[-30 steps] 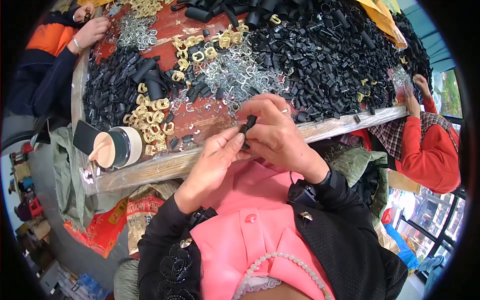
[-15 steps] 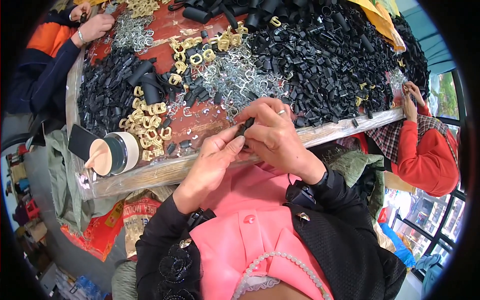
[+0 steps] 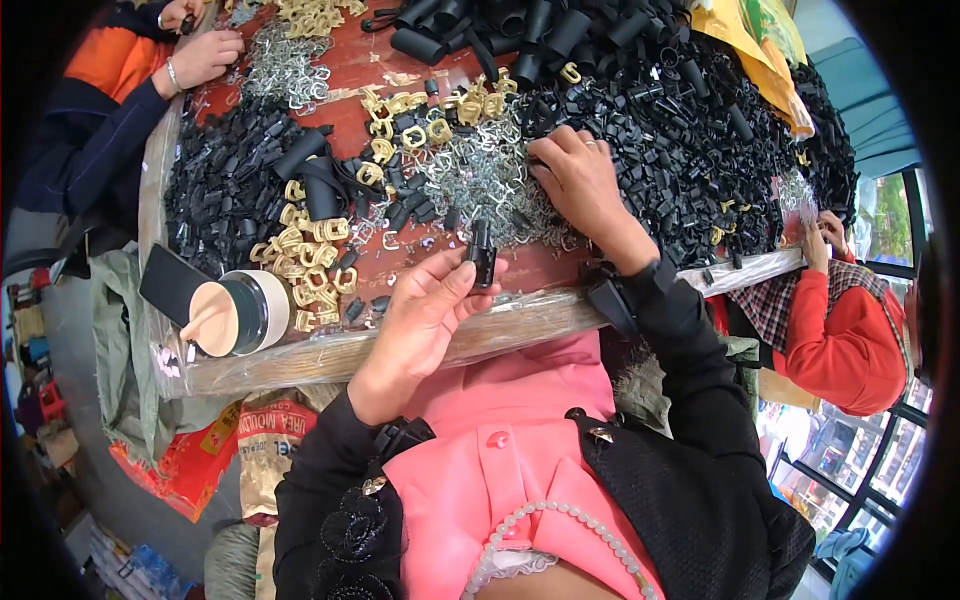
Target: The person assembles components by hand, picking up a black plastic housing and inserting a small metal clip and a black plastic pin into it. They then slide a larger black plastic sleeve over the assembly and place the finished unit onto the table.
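Between the thumb and fingers of my left hand (image 3: 420, 310) is a small, oblong black plastic piece (image 3: 482, 255), held upright above the table's near edge. My right hand (image 3: 585, 190) is out over the table, where a heap of silver wire hooks (image 3: 470, 170) meets a big pile of small black plastic parts (image 3: 690, 140). Its fingers are bent together with the tips down among the parts; what they pinch, if anything, is hidden. Gold-coloured rings (image 3: 310, 250) lie in a cluster to the left of my left hand.
A lidded jar (image 3: 262, 310) and a black phone (image 3: 170, 283) stand at the table's near left corner. Large black tubes (image 3: 570, 35) lie at the back. One co-worker's hand (image 3: 205, 58) is at the far left; another person in a red sleeve (image 3: 815, 300) works at the right.
My hands were together around the small black piece. Now my right hand has left it and moved forward to the pile, while my left hand keeps the piece.
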`<action>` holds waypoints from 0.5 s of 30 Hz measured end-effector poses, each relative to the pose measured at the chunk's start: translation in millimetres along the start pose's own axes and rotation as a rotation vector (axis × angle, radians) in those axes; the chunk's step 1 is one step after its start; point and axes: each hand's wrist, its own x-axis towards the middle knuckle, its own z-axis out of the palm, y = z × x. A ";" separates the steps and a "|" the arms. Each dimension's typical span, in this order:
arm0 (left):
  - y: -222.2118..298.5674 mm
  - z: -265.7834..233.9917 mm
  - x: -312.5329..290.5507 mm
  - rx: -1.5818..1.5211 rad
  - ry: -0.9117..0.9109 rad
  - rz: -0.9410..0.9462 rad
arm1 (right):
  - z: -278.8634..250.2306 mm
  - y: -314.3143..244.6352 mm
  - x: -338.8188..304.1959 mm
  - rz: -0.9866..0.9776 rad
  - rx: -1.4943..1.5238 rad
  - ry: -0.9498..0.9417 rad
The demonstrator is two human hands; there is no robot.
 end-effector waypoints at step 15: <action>-3.0 0.1 -0.2 -0.077 0.008 0.027 | 3.5 17.4 0.5 0.108 0.312 -0.033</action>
